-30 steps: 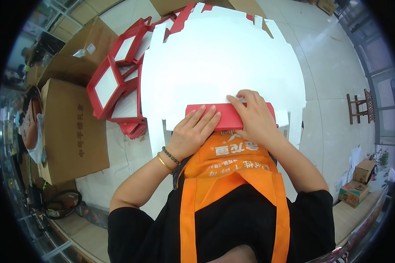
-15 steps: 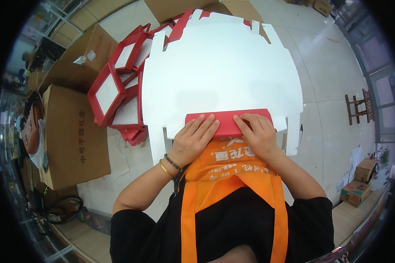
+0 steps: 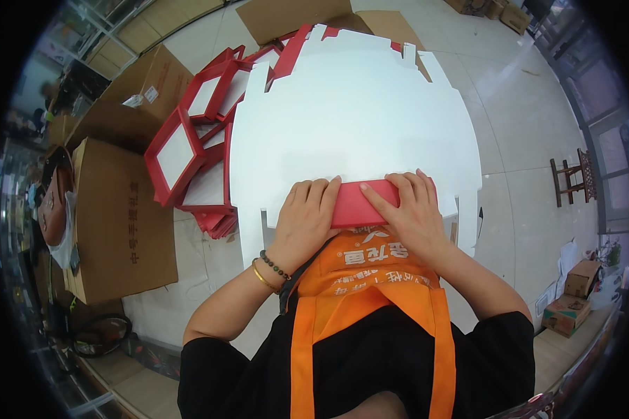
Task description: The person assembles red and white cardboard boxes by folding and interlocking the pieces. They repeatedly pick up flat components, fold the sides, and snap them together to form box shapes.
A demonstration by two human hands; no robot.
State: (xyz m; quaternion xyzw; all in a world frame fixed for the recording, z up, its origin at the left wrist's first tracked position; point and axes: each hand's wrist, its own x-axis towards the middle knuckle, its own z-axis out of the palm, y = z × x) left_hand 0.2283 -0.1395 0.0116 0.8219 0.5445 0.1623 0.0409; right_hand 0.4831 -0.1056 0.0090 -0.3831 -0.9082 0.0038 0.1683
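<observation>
A large white die-cut cardboard sheet (image 3: 356, 119) lies in front of me, with slots and tabs along its outline. Its near edge is turned up into a red flap (image 3: 353, 204). My left hand (image 3: 306, 209) wraps over the left end of this flap, fingers together across its far edge, its thumb hidden. My right hand (image 3: 410, 204) grips the right end, four fingers over the far edge and the thumb lying along the red face. Both hands press the flap close to my orange apron (image 3: 370, 255).
Red trays with white insides (image 3: 175, 157) are piled to the left of the sheet. Brown cartons (image 3: 122, 216) stand farther left, one with a brown bag (image 3: 56, 202) on it. A small wooden stool (image 3: 573, 178) and small boxes (image 3: 567, 313) are at the right.
Both hands have shifted from lying flat on the red flap to curling their fingers over its far edge. The left hand covers more of its left end.
</observation>
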